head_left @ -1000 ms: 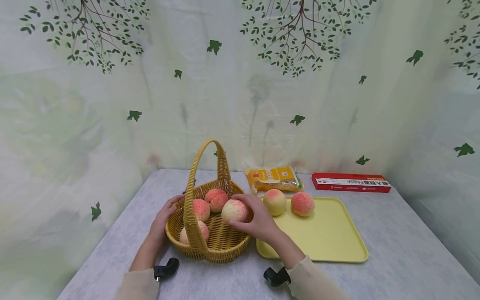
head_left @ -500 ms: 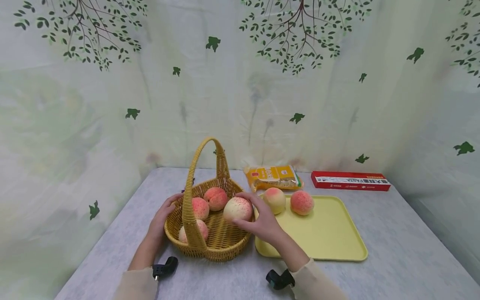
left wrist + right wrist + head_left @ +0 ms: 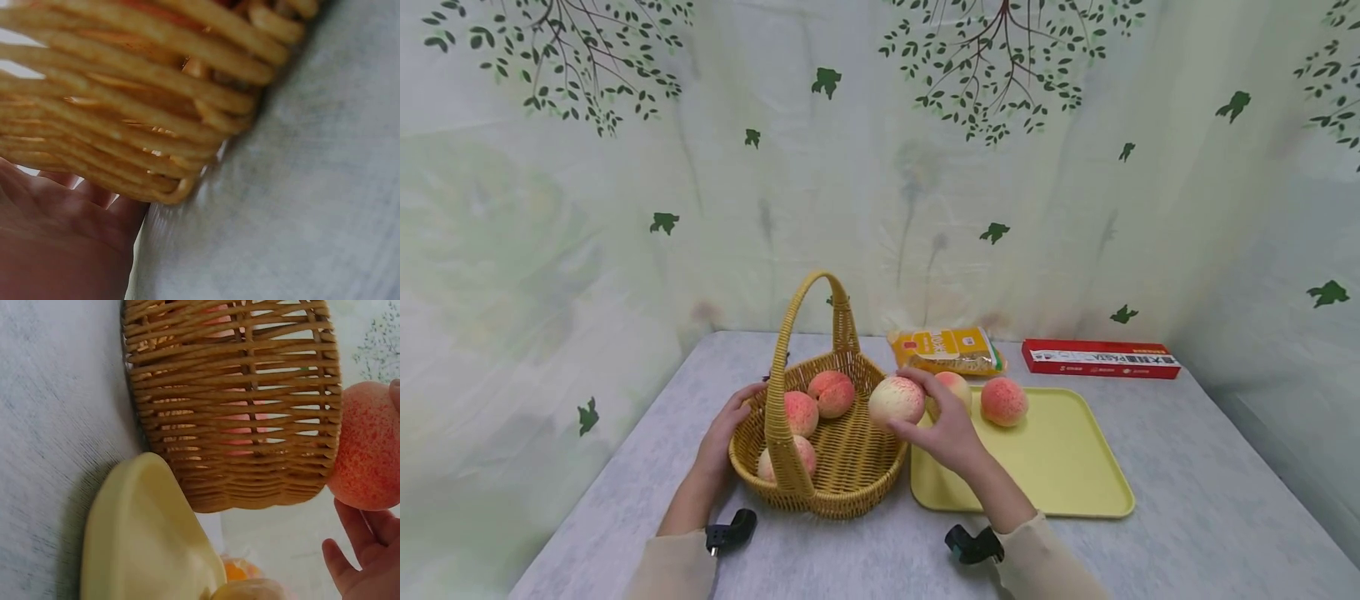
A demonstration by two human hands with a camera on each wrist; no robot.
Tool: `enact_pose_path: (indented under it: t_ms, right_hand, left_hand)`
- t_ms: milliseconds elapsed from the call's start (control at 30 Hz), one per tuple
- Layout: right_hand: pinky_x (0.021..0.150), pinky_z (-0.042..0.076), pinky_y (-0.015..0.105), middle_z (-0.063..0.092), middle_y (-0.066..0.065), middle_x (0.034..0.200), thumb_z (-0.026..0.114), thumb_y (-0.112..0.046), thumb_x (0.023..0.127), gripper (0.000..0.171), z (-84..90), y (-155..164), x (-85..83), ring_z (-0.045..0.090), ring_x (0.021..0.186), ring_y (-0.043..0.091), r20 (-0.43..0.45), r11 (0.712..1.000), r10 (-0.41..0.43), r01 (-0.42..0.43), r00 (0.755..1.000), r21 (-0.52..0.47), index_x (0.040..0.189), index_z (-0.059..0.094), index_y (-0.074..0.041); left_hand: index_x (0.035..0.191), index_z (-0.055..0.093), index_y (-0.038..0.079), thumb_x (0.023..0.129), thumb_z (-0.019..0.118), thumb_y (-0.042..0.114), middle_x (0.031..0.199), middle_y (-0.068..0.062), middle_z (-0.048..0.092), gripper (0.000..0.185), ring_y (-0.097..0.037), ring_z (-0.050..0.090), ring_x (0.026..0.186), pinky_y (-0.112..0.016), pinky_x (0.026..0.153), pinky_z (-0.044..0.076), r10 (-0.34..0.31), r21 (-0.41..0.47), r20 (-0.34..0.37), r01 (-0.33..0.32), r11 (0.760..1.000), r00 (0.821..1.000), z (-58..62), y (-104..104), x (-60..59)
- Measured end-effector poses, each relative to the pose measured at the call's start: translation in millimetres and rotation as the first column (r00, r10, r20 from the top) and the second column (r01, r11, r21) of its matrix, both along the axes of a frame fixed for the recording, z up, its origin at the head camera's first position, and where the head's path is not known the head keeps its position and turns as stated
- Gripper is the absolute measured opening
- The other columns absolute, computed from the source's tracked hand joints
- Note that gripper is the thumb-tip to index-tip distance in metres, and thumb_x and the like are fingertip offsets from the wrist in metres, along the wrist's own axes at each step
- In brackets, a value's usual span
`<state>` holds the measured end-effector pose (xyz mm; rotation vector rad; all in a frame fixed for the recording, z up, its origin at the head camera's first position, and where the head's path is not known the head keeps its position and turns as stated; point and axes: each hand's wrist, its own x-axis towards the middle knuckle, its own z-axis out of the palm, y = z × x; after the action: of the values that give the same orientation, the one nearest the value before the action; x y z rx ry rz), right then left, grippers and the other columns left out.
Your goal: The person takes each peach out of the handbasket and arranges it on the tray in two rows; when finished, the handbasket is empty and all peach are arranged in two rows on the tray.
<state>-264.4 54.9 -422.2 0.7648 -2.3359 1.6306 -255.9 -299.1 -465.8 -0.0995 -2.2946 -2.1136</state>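
Observation:
My right hand (image 3: pixel 951 429) holds a pale, pink-speckled peach (image 3: pixel 897 402) between thumb and fingers, over the right rim of the wicker basket (image 3: pixel 850 504). Seen from the right wrist, this peach (image 3: pixel 369 447) shows its redder side and overlaps the top edge of the basket's wall (image 3: pixel 237 412). My left hand (image 3: pixel 721 437) rests against the basket's outer left side, fingers stretched along it near the rim. In the left wrist view its palm (image 3: pixel 59 244) lies beside the woven wall (image 3: pixel 125 119). Inside the basket are a red peach (image 3: pixel 831 394), another red one (image 3: pixel 801 414) and a paler one (image 3: pixel 801 457).
A yellow tray (image 3: pixel 1037 475) lies right of the basket, bearing a red peach (image 3: pixel 1003 402) and a yellowish peach (image 3: pixel 955 387) partly behind my right hand. Behind it are an orange-and-clear food bag (image 3: pixel 947 352) and a red pasta box (image 3: pixel 1101 359). The basket's tall handle (image 3: pixel 786 333) arches up.
My right hand has raised the pale peach from inside the basket and carried it rightward to the rim. My left hand stays at the basket's side.

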Motion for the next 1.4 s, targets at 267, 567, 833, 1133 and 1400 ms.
enact_pose_path:
  t_ms: [267, 567, 833, 1133, 1400]
  right_hand:
    - [0.092, 0.053, 0.029, 0.054, 0.009, 0.137, 0.083, -0.017, 0.081, 0.064, 4.8, 7.3, -3.1, 0.06, 0.112, 0.023, 0.065, 0.997, 0.057, -0.053, 0.996, -0.062, 0.137, 0.052, -0.019]
    - [0.084, 0.055, 0.03, 0.053, 0.007, 0.139, 0.082, -0.016, 0.082, 0.064, 9.1, 19.8, -5.8, 0.057, 0.108, 0.028, 0.156, 0.993, 0.016, 0.002, 0.988, -0.12, 0.136, 0.049, -0.02]
    - [0.081, 0.056, 0.026, 0.05, 0.013, 0.137, 0.08, -0.01, 0.083, 0.065, 13.0, 28.6, -8.8, 0.057, 0.11, 0.029, 0.167, 0.983, -0.017, 0.047, 0.986, -0.178, 0.138, 0.045, -0.018]
    - [0.085, 0.055, 0.025, 0.048, 0.01, 0.139, 0.079, -0.015, 0.084, 0.066, 15.2, 35.9, -11.2, 0.054, 0.115, 0.028, 0.193, 0.976, -0.083, 0.118, 0.978, -0.183, 0.14, 0.045, -0.019]
    - [0.082, 0.054, 0.021, 0.046, 0.008, 0.142, 0.077, -0.014, 0.086, 0.063, 18.0, 46.0, -14.4, 0.054, 0.112, 0.026, 0.162, 0.969, -0.121, 0.152, 0.979, -0.195, 0.141, 0.046, -0.016]
  left_hand:
    - [0.149, 0.039, 0.022, 0.109, 0.028, 0.036, 0.149, 0.012, 0.039, 0.044, 0.009, 0.041, 0.128, -0.007, 0.1, 0.035, -0.011, 0.021, -0.003, 0.011, 1.0, 1.0, -0.8, -0.2, 0.8]
    - [0.147, 0.041, 0.019, 0.109, 0.03, 0.032, 0.142, 0.017, 0.044, 0.042, 0.01, 0.045, 0.124, -0.008, 0.099, 0.038, -0.021, 0.05, -0.025, 0.022, 0.999, 0.999, 0.0, 0.2, 0.0]
    - [0.149, 0.039, 0.019, 0.108, 0.031, 0.037, 0.15, 0.008, 0.038, 0.045, 0.008, 0.043, 0.126, -0.008, 0.099, 0.037, -0.007, 0.04, 0.004, 0.007, 0.999, 1.0, -1.0, -0.8, -0.2]
    - [0.148, 0.04, 0.018, 0.108, 0.031, 0.034, 0.142, 0.015, 0.044, 0.044, 0.008, 0.045, 0.125, -0.009, 0.099, 0.037, -0.012, 0.041, -0.02, 0.012, 0.999, 1.0, -4.2, -1.9, -0.4]
    - [0.149, 0.039, 0.016, 0.109, 0.029, 0.032, 0.144, 0.015, 0.042, 0.044, 0.011, 0.043, 0.127, -0.008, 0.1, 0.036, -0.024, 0.026, -0.051, 0.025, 0.999, 0.998, -4.3, -2.7, -0.7]
